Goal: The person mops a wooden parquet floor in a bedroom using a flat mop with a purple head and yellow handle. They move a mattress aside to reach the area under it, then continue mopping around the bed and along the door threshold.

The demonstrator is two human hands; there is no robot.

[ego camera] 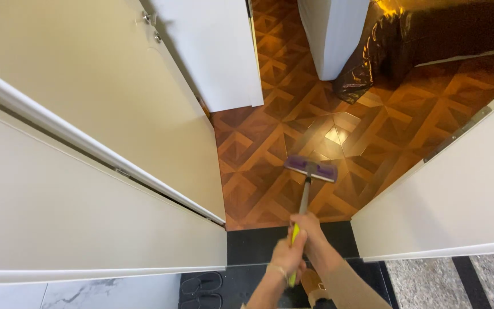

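- A flat mop point(310, 167) stands at the centre of the frame, its purple head lying flat on the wooden floor point(373, 131) just past a doorway.
- Its grey shaft runs from the head down toward the lower centre of the frame, where it turns into a yellow handle point(294, 236).
- The right hand point(310, 226) is clamped around the shaft at the top of the yellow part, its grip closed fully on the mop.
- The left hand point(289, 254) sits just below it on the same handle, fingers wrapped tight, so both hands touch one another along the shaft.
- A thin bracelet point(277, 269) shows on the left wrist.
- A tan sleeve point(350, 289) covers the right forearm toward the bottom edge.
- A black threshold strip point(247, 243) lies under the hands, between the wooden floor and the nearer ground.
- A tan shoe point(314, 288) shows just below the hands at the bottom edge.
- A pair of dark sandals point(201, 289) lies at the lower left of centre, near the black strip.
- A cream door point(115, 91) fills the left of the frame, with a metal lock fitting point(147, 17) near its upper edge.
- A cream wall panel point(458, 194) fills the right.
- A white pillar point(333, 34) stands at the upper centre, with a dark shiny bag point(384, 46) just beside it at the upper right.
- Grey speckled floor point(424, 280) shows at the lower right corner.
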